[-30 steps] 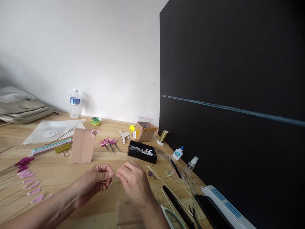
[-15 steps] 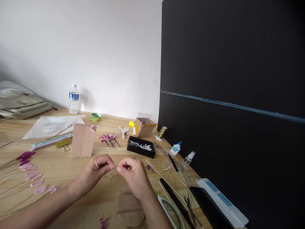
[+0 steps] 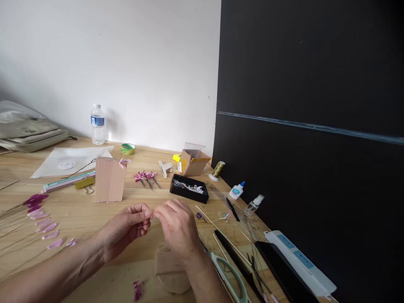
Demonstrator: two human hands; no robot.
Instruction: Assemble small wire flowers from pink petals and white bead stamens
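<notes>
My left hand [image 3: 134,225] is closed in a pinch, thumb against the fingers, above the middle of the wooden table. Fingertip to fingertip with it, my right hand [image 3: 176,227] pinches too, its back turned up. Whatever lies between the fingertips is too small or hidden to name. Under my right wrist is a round disc [image 3: 172,280] with a brownish band across it, partly covered by the arm. A small magenta petal cluster [image 3: 138,290] lies left of the disc. Behind the hands stands a pinkish-brown cardboard piece [image 3: 110,181] with a pink ribbon bit at its top corner.
Pink petals on wires [image 3: 50,227] fan out at left. Purple flowers [image 3: 145,176] and a black tray [image 3: 189,189] of small parts lie behind. At right are scissors [image 3: 232,273], a comb [image 3: 235,256], a glue bottle [image 3: 236,191], a spray bottle [image 3: 254,205] and a power strip [image 3: 301,263].
Both hands have turned, the right one rolling over so its back shows more, and the fingertips have come together. The view has shifted slightly.
</notes>
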